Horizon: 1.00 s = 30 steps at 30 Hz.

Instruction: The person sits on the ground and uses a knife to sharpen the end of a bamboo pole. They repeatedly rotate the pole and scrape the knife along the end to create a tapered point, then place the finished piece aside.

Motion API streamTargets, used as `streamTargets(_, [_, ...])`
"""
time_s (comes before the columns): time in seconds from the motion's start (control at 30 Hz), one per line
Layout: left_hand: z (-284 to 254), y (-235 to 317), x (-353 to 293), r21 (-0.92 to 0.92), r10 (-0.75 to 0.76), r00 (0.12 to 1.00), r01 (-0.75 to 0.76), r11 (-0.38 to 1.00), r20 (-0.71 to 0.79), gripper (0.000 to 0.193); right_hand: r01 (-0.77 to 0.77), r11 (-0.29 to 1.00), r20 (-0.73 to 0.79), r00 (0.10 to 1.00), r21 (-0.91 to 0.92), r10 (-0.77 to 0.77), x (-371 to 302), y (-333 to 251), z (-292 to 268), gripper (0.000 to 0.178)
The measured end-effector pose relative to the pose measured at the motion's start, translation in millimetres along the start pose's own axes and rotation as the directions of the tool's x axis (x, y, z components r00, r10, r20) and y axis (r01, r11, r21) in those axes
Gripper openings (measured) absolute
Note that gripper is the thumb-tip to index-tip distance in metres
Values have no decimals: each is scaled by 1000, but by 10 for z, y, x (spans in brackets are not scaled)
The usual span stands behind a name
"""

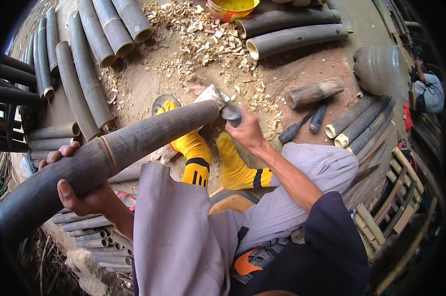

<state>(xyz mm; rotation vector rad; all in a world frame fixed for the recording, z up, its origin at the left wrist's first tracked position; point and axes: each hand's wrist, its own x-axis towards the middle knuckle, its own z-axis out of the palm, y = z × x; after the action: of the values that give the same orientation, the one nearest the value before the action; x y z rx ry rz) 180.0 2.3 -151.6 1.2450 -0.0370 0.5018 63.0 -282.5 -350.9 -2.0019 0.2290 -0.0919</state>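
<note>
A long dark bamboo pole slants from the lower left up to the middle of the head view. My left hand is wrapped round its thick near part, thumb on one side and fingers over the other. Beside the pole's far end, my right hand grips a short tool with a dark rounded handle. Motion smears that tool, and its kind cannot be made out. A pale, chipped block shows just past the pole's tip, between my feet in yellow socks.
Wood chips litter the ground ahead. Bamboo lengths lie at far left, far right and right. A wooden mallet-like log, two dark-handled tools, a plastic jug and a yellow-red basin lie around. Another person sits far right.
</note>
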Motion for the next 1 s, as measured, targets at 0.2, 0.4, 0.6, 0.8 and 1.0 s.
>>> streamTargets(0.2, [-132, 157, -11, -6, -1, 999, 2, 1000, 37, 57, -188, 978, 146, 969, -88, 199, 97, -218, -149, 27])
streamTargets(0.4, [-199, 6, 26, -106, -26, 994, 37, 994, 105, 61, -261, 965, 122, 959, 23, 256, 130, -360, -160, 25])
streamTargets(0.6, [-278, 83, 50, -110, -1, 984, 21, 994, 176, 66, -376, 892, 349, 824, -251, 446, 189, -211, -248, 29])
streamTargets(0.8, [-260, 85, 40, -95, 45, 978, -26, 995, 202, 69, -103, 993, 56, 993, 57, 100, 83, -302, -124, 29])
streamTargets(1.0, [-193, 19, 121, -32, 82, 956, -76, 997, 281, 75, -299, 923, 319, 874, -241, 366, 155, -144, -294, 34])
